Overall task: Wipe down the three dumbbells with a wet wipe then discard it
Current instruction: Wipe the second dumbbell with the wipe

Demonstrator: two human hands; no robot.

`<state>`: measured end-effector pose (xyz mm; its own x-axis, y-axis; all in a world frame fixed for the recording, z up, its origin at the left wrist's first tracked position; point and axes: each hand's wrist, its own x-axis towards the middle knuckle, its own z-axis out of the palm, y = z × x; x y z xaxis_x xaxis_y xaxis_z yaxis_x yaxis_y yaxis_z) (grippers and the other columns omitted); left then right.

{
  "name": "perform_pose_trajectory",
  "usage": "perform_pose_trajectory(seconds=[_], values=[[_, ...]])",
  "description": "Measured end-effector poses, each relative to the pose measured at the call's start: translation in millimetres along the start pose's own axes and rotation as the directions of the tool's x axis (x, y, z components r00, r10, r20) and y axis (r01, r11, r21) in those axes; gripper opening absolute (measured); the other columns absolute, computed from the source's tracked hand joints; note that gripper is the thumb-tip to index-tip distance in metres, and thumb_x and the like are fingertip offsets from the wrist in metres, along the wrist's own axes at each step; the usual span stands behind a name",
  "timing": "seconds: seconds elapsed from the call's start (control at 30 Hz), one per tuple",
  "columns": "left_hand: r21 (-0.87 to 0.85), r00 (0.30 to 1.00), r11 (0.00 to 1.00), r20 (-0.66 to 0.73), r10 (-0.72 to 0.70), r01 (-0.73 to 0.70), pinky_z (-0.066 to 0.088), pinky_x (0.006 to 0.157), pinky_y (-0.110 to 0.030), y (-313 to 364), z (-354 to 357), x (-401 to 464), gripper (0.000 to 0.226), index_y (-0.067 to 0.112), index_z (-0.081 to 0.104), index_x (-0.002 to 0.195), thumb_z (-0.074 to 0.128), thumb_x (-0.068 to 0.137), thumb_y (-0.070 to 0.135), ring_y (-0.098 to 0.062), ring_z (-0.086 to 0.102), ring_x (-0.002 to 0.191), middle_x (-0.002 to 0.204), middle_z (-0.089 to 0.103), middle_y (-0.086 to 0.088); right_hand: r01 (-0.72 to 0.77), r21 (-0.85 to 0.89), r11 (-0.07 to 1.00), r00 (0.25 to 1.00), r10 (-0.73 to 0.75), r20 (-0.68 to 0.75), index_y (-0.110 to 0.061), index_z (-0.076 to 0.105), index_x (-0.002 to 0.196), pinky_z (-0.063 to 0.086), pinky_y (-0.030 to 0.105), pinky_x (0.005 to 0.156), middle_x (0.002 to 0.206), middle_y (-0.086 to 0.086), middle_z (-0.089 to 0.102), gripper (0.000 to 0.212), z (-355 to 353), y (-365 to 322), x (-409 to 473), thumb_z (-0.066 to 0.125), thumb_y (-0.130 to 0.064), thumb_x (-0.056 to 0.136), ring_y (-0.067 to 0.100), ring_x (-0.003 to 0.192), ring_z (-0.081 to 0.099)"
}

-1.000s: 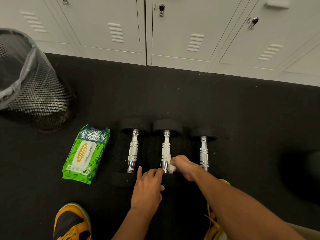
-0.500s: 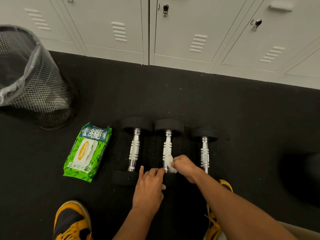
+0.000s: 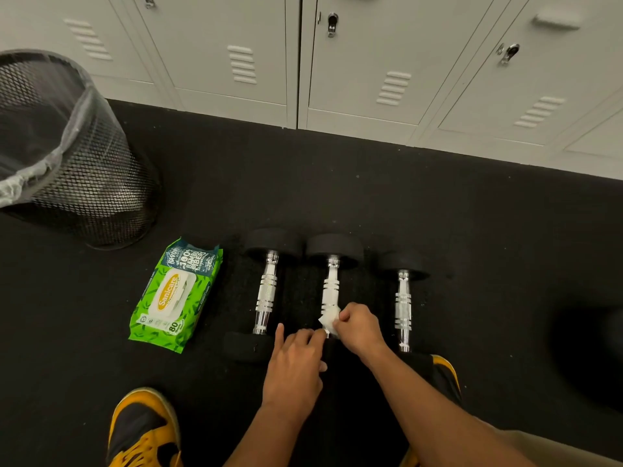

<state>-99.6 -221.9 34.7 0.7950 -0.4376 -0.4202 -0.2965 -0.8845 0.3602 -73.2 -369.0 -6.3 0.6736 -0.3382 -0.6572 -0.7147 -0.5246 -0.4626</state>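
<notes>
Three dumbbells lay side by side on the black floor (image 3: 337, 183), handles running near to far; the left dumbbell (image 3: 267, 293) sat just right of a green pack of wipes (image 3: 175, 294), the right dumbbell (image 3: 403, 306) lay beyond a yellow shoe (image 3: 446, 375). The right hand (image 3: 360, 326) pinched a crumpled white wipe (image 3: 329, 321) against the near part of the middle dumbbell (image 3: 331, 288) handle, fingers curled round it; the left hand (image 3: 296, 364) rested over that dumbbell's near end, fingers nearly straight, gripping nothing. A mesh bin (image 3: 67, 156) with a clear liner stood far left; grey lockers (image 3: 371, 62) lined the far side; another yellow shoe (image 3: 141, 429) showed near left.
</notes>
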Motion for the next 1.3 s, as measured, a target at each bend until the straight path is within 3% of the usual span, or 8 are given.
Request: perform_pose_trajectory(seconds=[0.1,0.47,0.83,1.0,1.07,1.17,1.23,1.3], values=[[0.001,1.000,1.000,0.002,-0.001,0.001,-0.004,0.119,-0.041,1,0,0,0.054,0.028,0.034,0.144,0.057,0.095,0.026,-0.011,0.041,0.130,0.141,0.045,0.005,-0.014,-0.003,1.000,1.000,0.014,-0.024,-0.024,0.054,0.067,0.050,0.030,0.085,0.085,-0.001,0.062,0.028,-1,-2,-1,0.066,-0.012,0.089,0.019,0.097,0.060],[0.008,1.000,1.000,0.008,0.006,-0.006,-0.003,0.119,-0.041,-1,2,1,0.059,0.028,0.030,0.146,0.058,0.094,0.025,-0.011,0.041,0.131,0.139,0.046,0.005,0.042,-0.115,0.993,0.999,-0.042,-0.001,-0.028,0.057,0.068,0.054,0.031,0.082,0.100,0.003,0.067,0.022,6,-13,-6,0.073,-0.025,0.082,0.018,0.092,0.064],[-0.017,1.000,1.000,-0.020,0.012,-0.012,-0.004,0.118,-0.040,0,4,-1,0.052,0.026,0.038,0.140,0.059,0.093,0.026,-0.011,0.044,0.127,0.134,0.050,0.005,0.140,0.015,0.990,0.988,-0.141,0.069,-0.035,0.065,0.062,0.054,0.034,0.093,0.095,-0.001,0.072,0.027,6,-26,-5,0.079,-0.021,0.080,0.014,0.101,0.064],[-0.030,0.997,0.998,-0.064,0.049,-0.051,-0.006,0.116,-0.039,0,7,-1,0.052,0.026,0.042,0.140,0.061,0.092,0.025,-0.014,0.046,0.126,0.134,0.052,0.003,0.204,0.150,0.967,0.978,-0.207,0.004,-0.021,0.073,0.086,0.049,0.020,0.087,0.099,0.002,0.072,0.007,-12,-37,4,0.076,-0.015,0.084,0.011,0.095,0.065],[-0.034,0.995,0.997,-0.083,0.062,-0.065,-0.003,0.115,-0.038,2,12,0,0.052,0.024,0.046,0.139,0.064,0.090,0.025,-0.017,0.050,0.124,0.131,0.055,0.000,0.345,0.022,0.938,0.938,-0.345,0.039,-0.014,0.074,0.105,0.046,0.020,0.088,0.106,0.002,0.070,0.018,-17,-42,13,0.071,-0.015,0.088,0.011,0.099,0.063],[-0.058,0.993,0.995,-0.095,0.077,-0.082,0.018,0.116,-0.035,6,15,1,0.055,0.025,0.045,0.141,0.065,0.090,0.024,-0.019,0.049,0.124,0.133,0.054,-0.001,0.702,-0.375,0.605,0.709,-0.552,0.438,-0.018,0.073,0.110,0.048,0.034,0.090,0.112,0.002,0.059,0.023,-19,-49,24,0.063,-0.016,0.090,0.019,0.104,0.059],[-0.115,0.993,0.989,-0.085,0.087,-0.096,0.038,0.105,-0.030,7,14,2,0.057,0.027,0.039,0.144,0.063,0.092,0.025,-0.018,0.045,0.124,0.137,0.048,0.000,0.820,-0.502,0.274,0.571,-0.431,0.698,-0.019,0.073,0.100,0.043,0.039,0.086,0.107,0.002,0.057,0.016,-23,-57,24,0.060,-0.018,0.090,0.019,0.097,0.057],[-0.145,0.993,0.984,-0.072,0.098,-0.107,0.046,0.094,-0.028,7,14,2,0.059,0.028,0.034,0.146,0.060,0.094,0.026,-0.016,0.043,0.124,0.139,0.044,0.000,0.850,-0.522,0.072,0.520,-0.278,0.808,-0.019,0.070,0.096,0.035,0.045,0.098,0.104,0.001,0.062,0.013,-26,-68,22,0.058,-0.018,0.091,0.020,0.098,0.057]])
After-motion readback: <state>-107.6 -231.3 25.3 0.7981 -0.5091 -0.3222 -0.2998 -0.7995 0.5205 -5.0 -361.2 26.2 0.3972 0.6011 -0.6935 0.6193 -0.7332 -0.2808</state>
